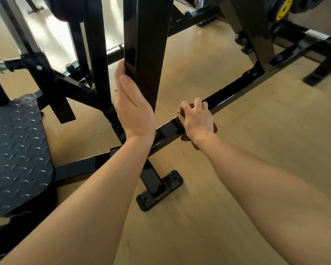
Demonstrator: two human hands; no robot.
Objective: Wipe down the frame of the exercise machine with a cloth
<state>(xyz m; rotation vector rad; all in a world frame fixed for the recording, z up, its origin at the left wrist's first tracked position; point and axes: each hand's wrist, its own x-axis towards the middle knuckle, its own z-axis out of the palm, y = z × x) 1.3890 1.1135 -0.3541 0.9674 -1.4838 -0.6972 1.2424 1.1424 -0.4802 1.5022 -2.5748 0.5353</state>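
No brand, label or writing is showing legibly anywhere on the machine; a pale plate [316, 34] on the far rail, well beyond the right hand's fingers, is too blurred to read.

Two bare hands are working on one black exercise machine frame [237, 88]. The left hand [131, 109] is gripping the lower end of a wide upright post [147, 44], thumb lying up along its near edge while the other fingers are wrapping round behind, out of sight. The right hand [196, 119] is curling its fingers [198, 104] over the low diagonal rail of the frame, just to the right of the left hand. A small pale scrap of cloth [178, 112] is peeking out beside the knuckles, pressed against the rail; most of it is hidden under the hand.

One dark treadplate footplate [17, 150] is lying well to the left of the left fingers. One bolted foot bracket [159, 190] with two visible holes is sitting on the wooden floor [237, 169], below and nearer than both hands. One yellow hub [284, 8] is showing on a black weight plate far beyond the right fingers, at the upper right.
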